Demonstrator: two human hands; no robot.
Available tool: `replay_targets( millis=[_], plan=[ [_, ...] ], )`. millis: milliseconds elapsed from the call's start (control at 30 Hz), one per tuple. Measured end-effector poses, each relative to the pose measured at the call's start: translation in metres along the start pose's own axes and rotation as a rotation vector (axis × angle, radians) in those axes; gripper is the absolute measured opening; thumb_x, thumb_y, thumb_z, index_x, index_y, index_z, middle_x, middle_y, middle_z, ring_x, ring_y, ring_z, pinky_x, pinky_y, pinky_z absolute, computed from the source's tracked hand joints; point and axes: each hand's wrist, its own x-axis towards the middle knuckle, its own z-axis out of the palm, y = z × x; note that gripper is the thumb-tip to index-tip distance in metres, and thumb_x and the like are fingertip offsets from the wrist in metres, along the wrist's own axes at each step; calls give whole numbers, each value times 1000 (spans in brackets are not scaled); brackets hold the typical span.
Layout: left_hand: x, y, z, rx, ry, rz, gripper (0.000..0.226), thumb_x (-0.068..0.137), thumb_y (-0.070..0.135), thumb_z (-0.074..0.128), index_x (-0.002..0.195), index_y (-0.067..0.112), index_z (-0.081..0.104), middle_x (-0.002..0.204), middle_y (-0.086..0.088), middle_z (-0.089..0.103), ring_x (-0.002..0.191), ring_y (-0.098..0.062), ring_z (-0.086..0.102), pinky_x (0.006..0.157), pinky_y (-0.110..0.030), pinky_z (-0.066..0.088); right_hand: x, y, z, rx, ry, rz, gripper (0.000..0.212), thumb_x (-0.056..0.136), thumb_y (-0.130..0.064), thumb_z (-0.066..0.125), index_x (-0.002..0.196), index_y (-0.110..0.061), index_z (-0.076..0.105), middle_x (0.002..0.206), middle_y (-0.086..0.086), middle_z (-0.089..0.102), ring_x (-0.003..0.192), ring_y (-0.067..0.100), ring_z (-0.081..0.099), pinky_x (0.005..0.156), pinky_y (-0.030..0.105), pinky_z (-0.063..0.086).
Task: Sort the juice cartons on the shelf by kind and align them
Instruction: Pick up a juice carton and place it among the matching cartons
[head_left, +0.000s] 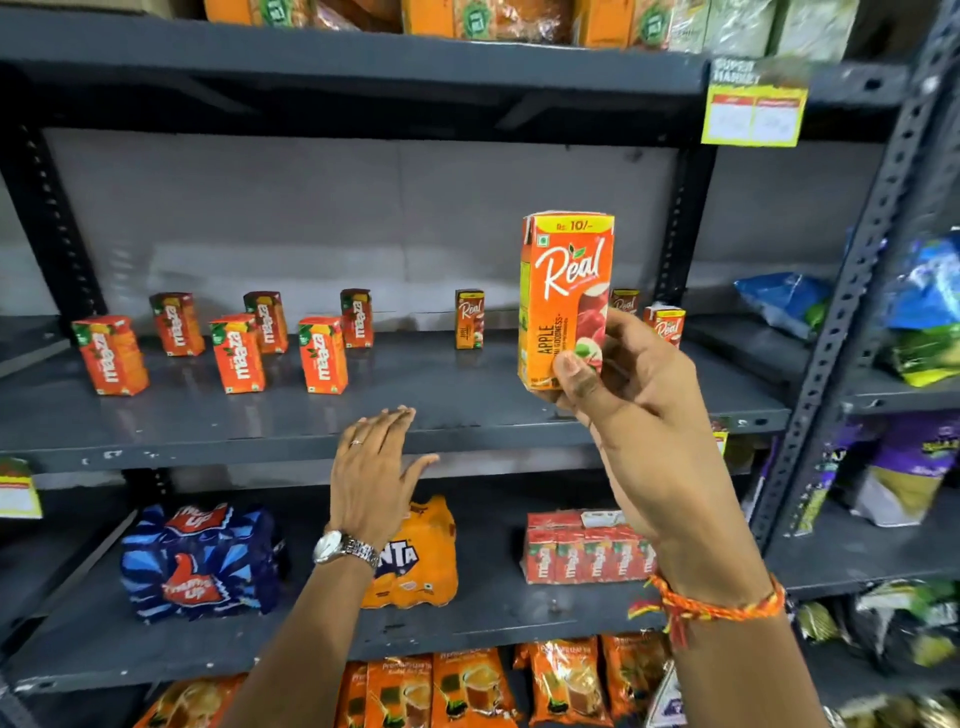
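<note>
Right of centre in the frame, the person's right hand (618, 395) is closed around the lower end of a Real apple juice carton (566, 296), thumb on the printed front and the other fingers hidden behind it, holding it upright in the air in front of the grey metal shelf (467, 431). The left hand (376, 462) is spread flat and empty at the shelf's front edge, low in the middle of the frame. On the shelf, six Maaza cartons (236, 353) stand in two loose rows on the left side, while three more Real cartons (470, 318) stand apart towards the back right, one partly hidden by the held carton. Judging by its size and the easy pinch at its base, the carton is probably light, with stiff paperboard walls that would dent under a hard squeeze; its coated faces look smooth and may slip. A hold across the two broad faces, near the middle rather than the bottom, would likely keep it from tipping when it is set down beside the other Real cartons.
</note>
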Motion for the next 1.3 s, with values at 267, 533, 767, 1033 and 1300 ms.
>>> replay_targets(
  millis=[267,533,767,1033,1300],
  plan=[
    [1,7,-2,-3,0,-29,60,93,56,46,135,14,57,137,-3,60,129,-22,53,116,-40,30,53,34,-5,61,-23,206,37,88,-3,68,120,-13,53,120,6,67,111,19,66,95,36,56],
    [3,0,2,-82,0,-23,57,88,50,60,131,13,60,132,-4,63,123,-23,56,112,-40,32,145,121,20,-222,-56,281,35,75,3,78,100,-12,59,88,0,66,94,19,65,85,30,57],
    [3,0,3,-123,8,-39,57,87,50,62,132,14,61,133,-3,63,124,-22,56,112,-39,31,184,176,30,-600,-78,289,40,67,-12,86,102,-10,67,107,9,74,105,25,69,97,42,55],
    [10,7,-12,-148,-15,-122,71,76,71,57,123,19,69,127,0,68,120,-20,60,106,-40,39,182,179,31,-652,-123,298,51,76,-16,82,122,-7,60,120,11,68,113,26,64,104,41,50],
    [88,16,-36,-376,-311,-410,40,76,41,80,107,15,74,94,-1,76,89,-14,71,78,-26,54,158,172,-39,-293,391,123,32,74,6,75,98,-9,61,79,-6,62,71,5,62,75,23,57]
  ],
)
